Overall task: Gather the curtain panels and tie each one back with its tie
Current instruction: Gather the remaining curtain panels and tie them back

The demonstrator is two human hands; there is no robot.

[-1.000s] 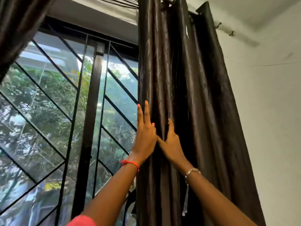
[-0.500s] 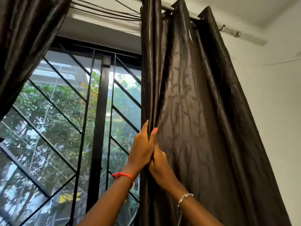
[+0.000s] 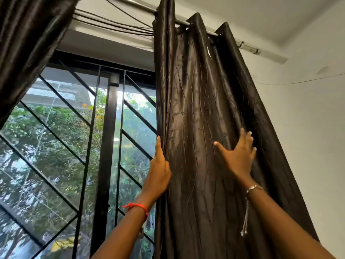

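On the rod, the dark glossy curtain (image 3: 196, 109) hangs pleated; left hand (image 3: 158, 174) grips its edge, right hand (image 3: 239, 154) flat, released.

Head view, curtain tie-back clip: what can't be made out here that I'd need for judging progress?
- Curtain tie: none in the head view; whether it sits lower is cut off by the bottom edge.
- Right curtain panel: lower part cut off by the bottom edge.
- Left hand: fingers hidden behind the panel's edge, so the grip is unclear.
- Left curtain panel: mostly cut off by the left and top edges, and blurred.
- Right hand: fingertips blurred.
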